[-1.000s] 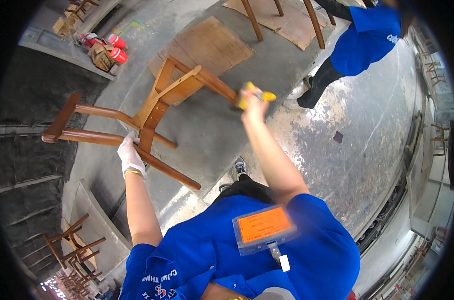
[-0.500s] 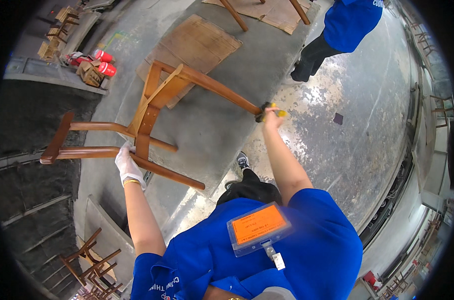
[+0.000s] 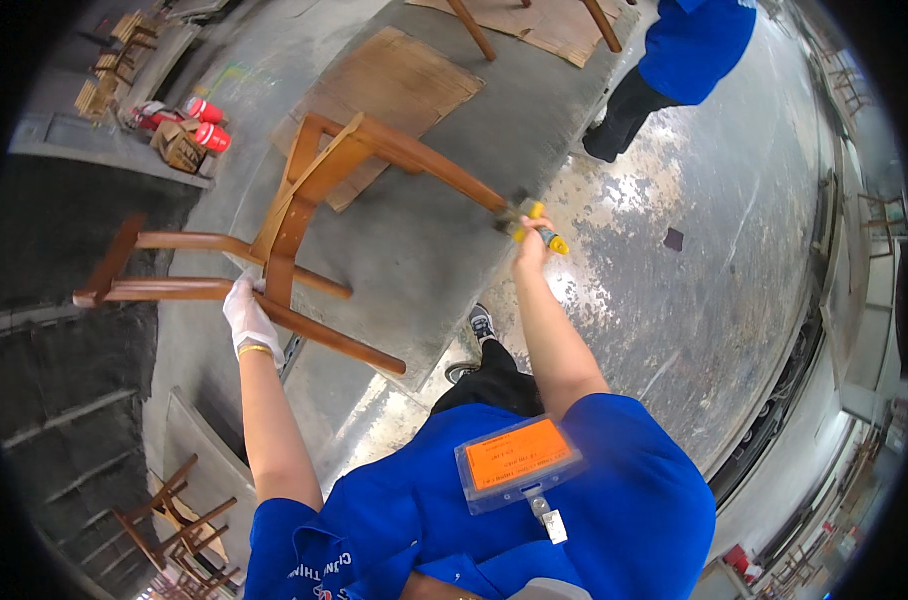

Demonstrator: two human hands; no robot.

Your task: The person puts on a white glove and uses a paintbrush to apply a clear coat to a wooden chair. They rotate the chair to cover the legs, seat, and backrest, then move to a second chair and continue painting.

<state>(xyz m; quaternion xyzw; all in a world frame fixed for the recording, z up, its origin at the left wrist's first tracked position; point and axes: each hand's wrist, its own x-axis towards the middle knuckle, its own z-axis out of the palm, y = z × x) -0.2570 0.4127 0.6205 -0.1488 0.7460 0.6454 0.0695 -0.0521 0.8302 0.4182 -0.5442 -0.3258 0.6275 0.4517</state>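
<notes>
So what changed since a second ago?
The bare right hand moved the yellow-handled tool rightward along a long bar of the brown wooden chair frame, toward its outer end. Nothing taken or let go; the white-gloved left hand keeps its grip on the frame.

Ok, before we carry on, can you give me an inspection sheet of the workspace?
Surface: grey slab, with a cardboard sheet lying on it.
Job's things: wooden chair frame; yellow-handled tool at one leg's end, its head too blurred to identify.
Clutter: red containers beside a carton, upper left; small dark square on the floor, right.
Grips: left grip, white-gloved, on the chair frame; right grip on the tool.
Cables: nothing seen.
Surroundings: another person in a blue shirt, upper right; more chair frames, lower left.
</notes>
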